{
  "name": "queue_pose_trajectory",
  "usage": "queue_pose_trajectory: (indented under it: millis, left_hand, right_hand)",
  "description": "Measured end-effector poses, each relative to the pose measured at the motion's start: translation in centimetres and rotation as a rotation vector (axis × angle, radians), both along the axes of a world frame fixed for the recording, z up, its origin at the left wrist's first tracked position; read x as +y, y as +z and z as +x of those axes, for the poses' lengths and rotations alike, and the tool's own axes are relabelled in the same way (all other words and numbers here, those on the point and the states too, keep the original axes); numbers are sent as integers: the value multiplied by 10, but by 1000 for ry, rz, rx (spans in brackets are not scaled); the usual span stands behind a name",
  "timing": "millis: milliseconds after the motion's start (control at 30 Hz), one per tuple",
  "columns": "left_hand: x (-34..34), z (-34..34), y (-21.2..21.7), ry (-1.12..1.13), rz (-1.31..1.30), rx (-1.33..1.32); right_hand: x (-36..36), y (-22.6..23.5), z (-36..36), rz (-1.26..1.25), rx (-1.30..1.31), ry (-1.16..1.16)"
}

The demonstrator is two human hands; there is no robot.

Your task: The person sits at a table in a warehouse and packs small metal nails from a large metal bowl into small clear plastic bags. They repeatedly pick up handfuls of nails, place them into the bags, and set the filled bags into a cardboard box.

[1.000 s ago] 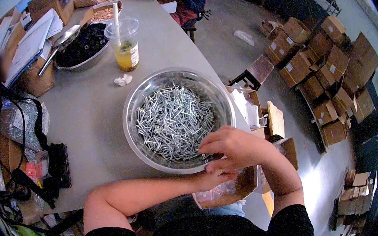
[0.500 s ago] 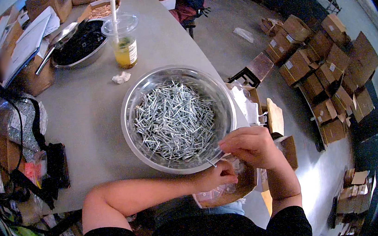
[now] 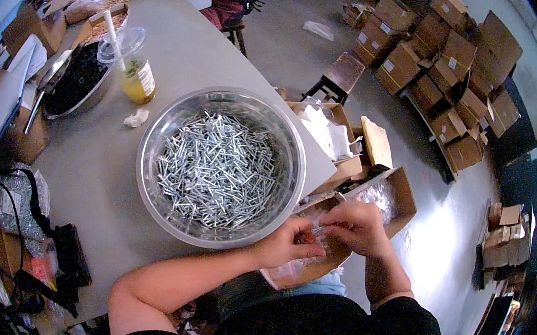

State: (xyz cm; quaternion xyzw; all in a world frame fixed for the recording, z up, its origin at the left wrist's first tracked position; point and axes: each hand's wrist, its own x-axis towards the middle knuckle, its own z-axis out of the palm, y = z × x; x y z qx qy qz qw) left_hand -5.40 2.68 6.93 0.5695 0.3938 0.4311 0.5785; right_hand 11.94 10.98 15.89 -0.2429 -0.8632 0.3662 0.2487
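Note:
My left hand [image 3: 284,243] and my right hand [image 3: 359,227] meet over an open cardboard box, just beyond the near right rim of a large steel bowl [image 3: 155,210]. The left fingers are closed on what looks like a small clear plastic bag [image 3: 318,223]. At its mouth the right thumb and fingers are pinched together; what they hold is too small to make out. Many slim silvery screws or nails [image 3: 219,170] fill the bowl. The cardboard box [image 3: 316,269] below my hands holds clear plastic bags.
A lidded drink cup [image 3: 138,83] with a straw and a crumpled tissue [image 3: 136,118] are beyond the bowl. Far left, a basin of dark pieces [image 3: 77,86] holds a metal scoop. Another cardboard box [image 3: 404,198] is at right. A person sits at the far end; cartons [image 3: 443,75] are stacked right.
The view has shifted, so the bowl and table appear farther left. My right hand has come down from the bowl's rim to my left hand, and their fingers now meet.

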Motion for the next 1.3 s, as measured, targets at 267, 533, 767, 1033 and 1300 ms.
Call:
queue_pose_trajectory:
  millis: [267, 533, 767, 1033, 1300]
  left_hand:
    - [0, -1, -4, -108, 126, 92]
    - [-5, 0, 18, -54, 99, -90]
    - [-9, 2, 18, 188, 241, 12]
    - [-7, -4, 22, 275, 402, 296]
    - [-9, 0, 24, 265, 353, 357]
  right_hand:
    - [-14, 2, 4, -71, -80, 142]
    - [-17, 9, -4, 135, -46, 281]
    - [-14, -4, -3, 248, 16, 149]
    - [-18, -20, 7, 198, -28, -11]
    - [-18, -26, 13, 149, -97, -7]
